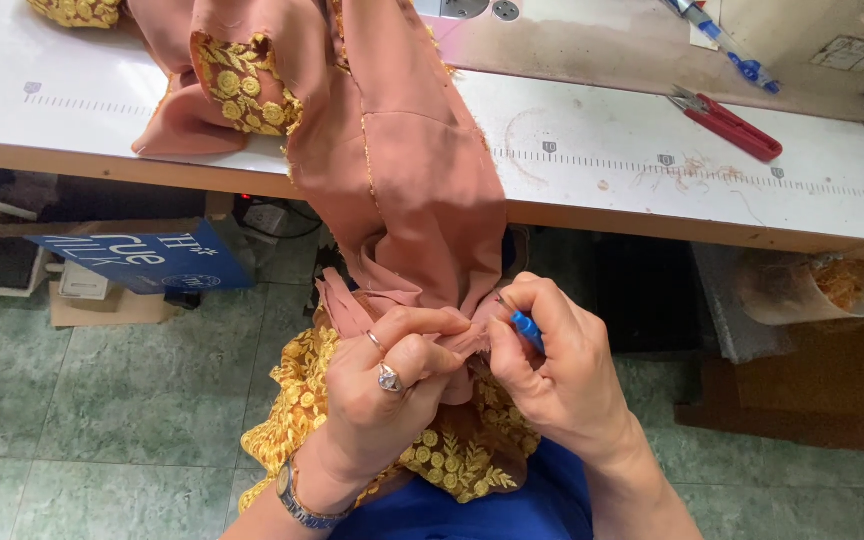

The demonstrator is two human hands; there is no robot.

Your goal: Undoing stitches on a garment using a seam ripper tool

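Observation:
A dusty-pink fabric garment [412, 170] with gold embroidered lace [242, 85] hangs from the white sewing table [652, 170] down to my lap. My left hand [392, 390], with rings on it and a bracelet at the wrist, pinches a bunched fold of the pink fabric. My right hand [552, 365] grips a small blue-handled seam ripper [526, 330], its metal tip touching the fabric beside my left fingers. More gold lace [452, 460] lies under both hands.
Red-handled thread snips [727, 125] lie on the table at the right, with a blue tool [742, 65] farther back. A blue printed box [142, 260] sits under the table at the left. A clear bin with scraps [812, 290] is at the right. Green tiled floor below.

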